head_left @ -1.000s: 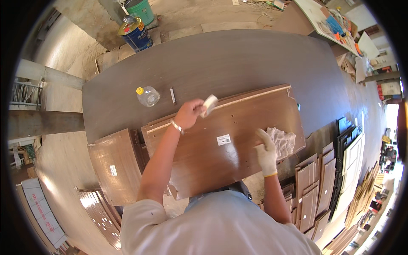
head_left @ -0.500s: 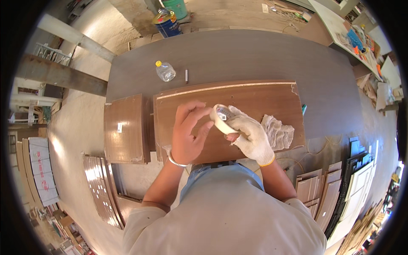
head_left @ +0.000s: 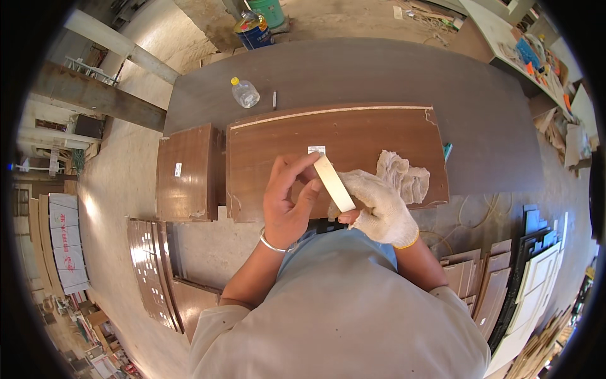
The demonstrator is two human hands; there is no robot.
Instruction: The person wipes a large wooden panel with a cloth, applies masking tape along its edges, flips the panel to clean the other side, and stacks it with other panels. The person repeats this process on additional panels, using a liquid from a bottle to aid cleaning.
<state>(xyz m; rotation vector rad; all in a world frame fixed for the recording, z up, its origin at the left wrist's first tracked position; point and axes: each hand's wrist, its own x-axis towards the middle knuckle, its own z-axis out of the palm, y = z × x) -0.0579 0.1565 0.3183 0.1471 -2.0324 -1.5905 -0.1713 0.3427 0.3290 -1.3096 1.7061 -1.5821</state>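
A roll of pale masking tape (head_left: pixel 335 183) is held above the brown wooden panel (head_left: pixel 271 136), its outer face turned toward me. My right hand (head_left: pixel 377 205), in a white knit glove, grips the roll from the right, with its bare thumb tip at the lower edge. My bare left hand (head_left: pixel 289 199), with a silver bangle at the wrist, curls its index finger and thumb against the roll's left edge. A white label (head_left: pixel 316 150) shows on the panel just beyond the fingertips. A crumpled white glove (head_left: pixel 404 178) lies on the panel beside my right hand.
The panel lies on a large dark table (head_left: pixel 353 69). A clear bottle with a yellow cap (head_left: pixel 244 93) and a marker (head_left: pixel 274 100) stand or lie beyond it. Left is a stack of brown panels (head_left: pixel 186 170). More boards (head_left: pixel 489 281) lean at lower right.
The roll has turned so its outer face, rather than its open ring, faces me. My left fingers have come in against it. The view has shifted slightly.
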